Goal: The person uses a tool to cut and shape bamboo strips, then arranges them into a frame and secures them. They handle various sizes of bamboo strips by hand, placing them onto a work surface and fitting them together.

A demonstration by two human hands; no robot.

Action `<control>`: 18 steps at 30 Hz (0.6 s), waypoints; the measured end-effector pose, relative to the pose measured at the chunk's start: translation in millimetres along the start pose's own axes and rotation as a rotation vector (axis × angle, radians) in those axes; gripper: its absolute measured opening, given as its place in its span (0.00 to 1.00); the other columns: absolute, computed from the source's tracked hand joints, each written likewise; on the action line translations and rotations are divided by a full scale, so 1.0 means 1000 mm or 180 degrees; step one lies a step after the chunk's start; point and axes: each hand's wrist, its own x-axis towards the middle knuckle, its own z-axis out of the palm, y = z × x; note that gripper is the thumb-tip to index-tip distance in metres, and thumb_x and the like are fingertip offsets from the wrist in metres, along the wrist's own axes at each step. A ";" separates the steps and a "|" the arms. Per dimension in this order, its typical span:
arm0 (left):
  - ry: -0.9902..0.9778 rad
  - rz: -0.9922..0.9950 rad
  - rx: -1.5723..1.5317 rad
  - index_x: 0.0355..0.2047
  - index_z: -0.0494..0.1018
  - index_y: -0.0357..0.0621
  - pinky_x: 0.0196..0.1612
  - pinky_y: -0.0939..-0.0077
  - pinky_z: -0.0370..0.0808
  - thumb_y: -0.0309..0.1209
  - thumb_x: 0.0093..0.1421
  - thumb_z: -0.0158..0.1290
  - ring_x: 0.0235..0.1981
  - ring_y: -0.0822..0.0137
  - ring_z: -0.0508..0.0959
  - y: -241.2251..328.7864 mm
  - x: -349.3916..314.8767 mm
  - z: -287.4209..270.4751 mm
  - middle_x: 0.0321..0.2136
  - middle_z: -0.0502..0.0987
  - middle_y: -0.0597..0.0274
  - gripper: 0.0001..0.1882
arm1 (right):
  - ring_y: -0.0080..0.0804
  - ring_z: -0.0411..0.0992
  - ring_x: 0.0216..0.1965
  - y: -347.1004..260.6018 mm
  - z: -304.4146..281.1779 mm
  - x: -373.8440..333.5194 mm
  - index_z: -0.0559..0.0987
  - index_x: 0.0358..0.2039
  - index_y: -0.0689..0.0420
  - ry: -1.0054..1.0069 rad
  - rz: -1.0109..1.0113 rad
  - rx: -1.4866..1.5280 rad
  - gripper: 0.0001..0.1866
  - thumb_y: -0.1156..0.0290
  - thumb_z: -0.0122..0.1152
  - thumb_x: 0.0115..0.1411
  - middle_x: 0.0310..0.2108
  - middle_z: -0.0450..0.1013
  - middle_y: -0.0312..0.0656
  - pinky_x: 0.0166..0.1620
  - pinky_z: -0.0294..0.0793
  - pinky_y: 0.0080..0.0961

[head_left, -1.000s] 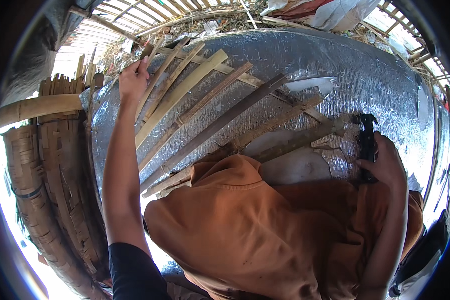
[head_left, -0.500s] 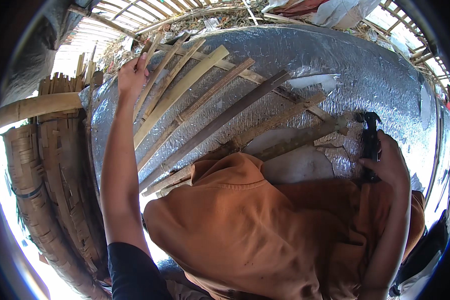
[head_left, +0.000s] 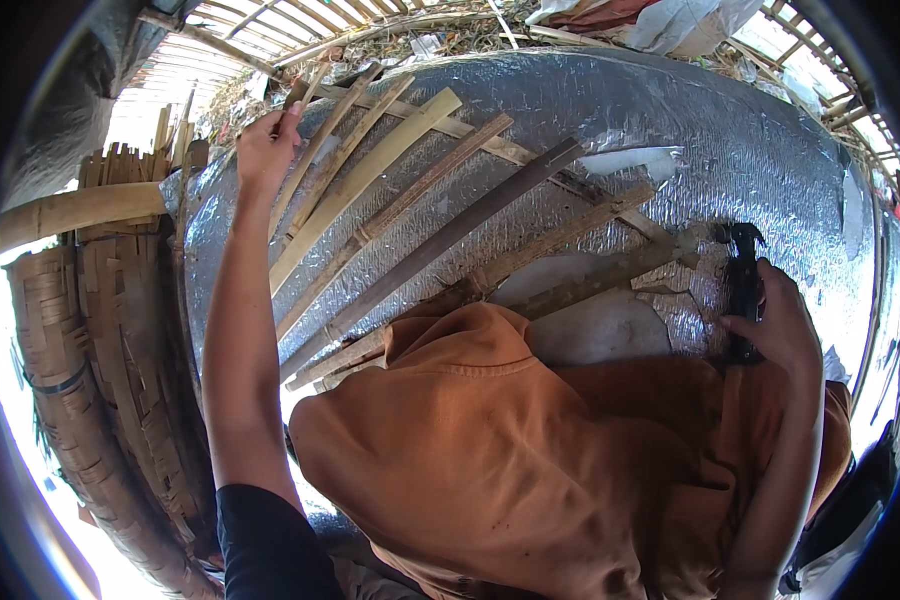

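Note:
My left hand (head_left: 267, 150) reaches out at the far left with its fingers closed round a brown bamboo slat (head_left: 296, 93); only the slat's tip shows above the fist. My right hand (head_left: 788, 322) is wrapped round the dark handle of a claw hammer (head_left: 743, 275), which stands head up near my right knee. Between the hands, several bamboo slats fan out side by side, among them a pale wide slat (head_left: 370, 180) and a dark brown slat (head_left: 450, 235). They lie over a bamboo crosspiece (head_left: 505, 150). My lap's orange-brown cloth (head_left: 490, 440) hides their near ends.
Silver foil sheeting (head_left: 770, 150), torn in places, spreads beneath the slats. At the left stand rolled woven bamboo mats (head_left: 60, 350) and a thick bamboo pole (head_left: 80, 215). A slatted bamboo fence (head_left: 260, 35), dry litter and crumpled plastic (head_left: 685, 25) lie beyond.
Almost nothing differs. The view has shifted very slightly; both hands keep their places and their grips.

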 end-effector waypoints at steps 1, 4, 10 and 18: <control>-0.0005 0.0003 -0.0003 0.28 0.80 0.41 0.23 0.76 0.70 0.51 0.67 0.52 0.16 0.76 0.74 0.002 -0.001 0.001 0.17 0.77 0.67 0.25 | 0.50 0.71 0.53 0.002 0.001 0.000 0.65 0.62 0.69 0.0009 -0.0043 0.0027 0.50 0.61 0.81 0.42 0.53 0.70 0.56 0.56 0.72 0.39; 0.0047 -0.0032 0.0043 0.28 0.80 0.41 0.23 0.75 0.70 0.51 0.67 0.52 0.16 0.75 0.74 0.006 -0.004 0.002 0.17 0.77 0.67 0.25 | 0.51 0.70 0.55 -0.004 -0.003 -0.001 0.65 0.62 0.69 -0.0061 0.0069 0.0017 0.50 0.61 0.81 0.43 0.54 0.70 0.57 0.57 0.71 0.39; 0.0120 0.0012 0.0054 0.29 0.81 0.42 0.25 0.74 0.71 0.52 0.66 0.53 0.16 0.74 0.75 0.001 -0.002 0.003 0.17 0.78 0.67 0.25 | 0.52 0.68 0.58 -0.005 -0.002 -0.002 0.64 0.62 0.69 -0.0033 0.0091 -0.0020 0.51 0.61 0.81 0.43 0.56 0.69 0.58 0.61 0.68 0.39; 0.0249 0.0115 0.0272 0.33 0.83 0.45 0.31 0.72 0.74 0.53 0.65 0.53 0.21 0.70 0.78 0.000 -0.004 0.004 0.20 0.80 0.65 0.23 | 0.52 0.67 0.59 -0.002 0.000 -0.001 0.64 0.62 0.69 -0.0021 0.0052 -0.0064 0.51 0.61 0.81 0.43 0.58 0.68 0.58 0.62 0.67 0.39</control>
